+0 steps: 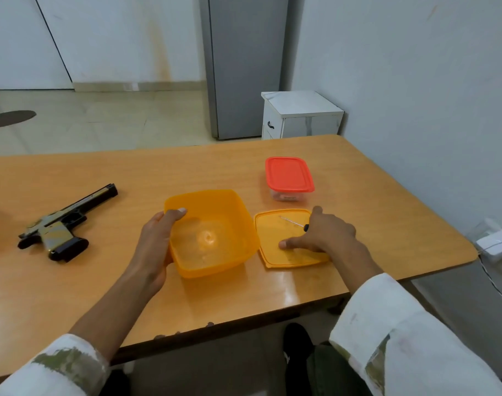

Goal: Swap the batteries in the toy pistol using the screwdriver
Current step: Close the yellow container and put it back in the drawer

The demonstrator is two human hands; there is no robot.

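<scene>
Your R hand [321,234] is closed on the screwdriver [294,223], over the orange lid [275,254].
Its thin shaft sticks out leftward above the lid, thumb pressing the lid. L hand [158,238] clamps the open orange tub [229,212] by its left wall, thumb over the rim. Toy pistol [64,224] lies flat on the table [186,170], well left of both hands; red-lidded box [288,174] sits just behind the lid.

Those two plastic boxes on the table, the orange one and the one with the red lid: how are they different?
The orange box is open, its lid lying flat beside it; the red-lidded box is closed. The orange box looks larger and is orange all over, while the other has a clear base under its red lid. The left hand grips the orange box's rim; nobody touches the red-lidded one. Both are squarish plastic containers on the table.
</scene>
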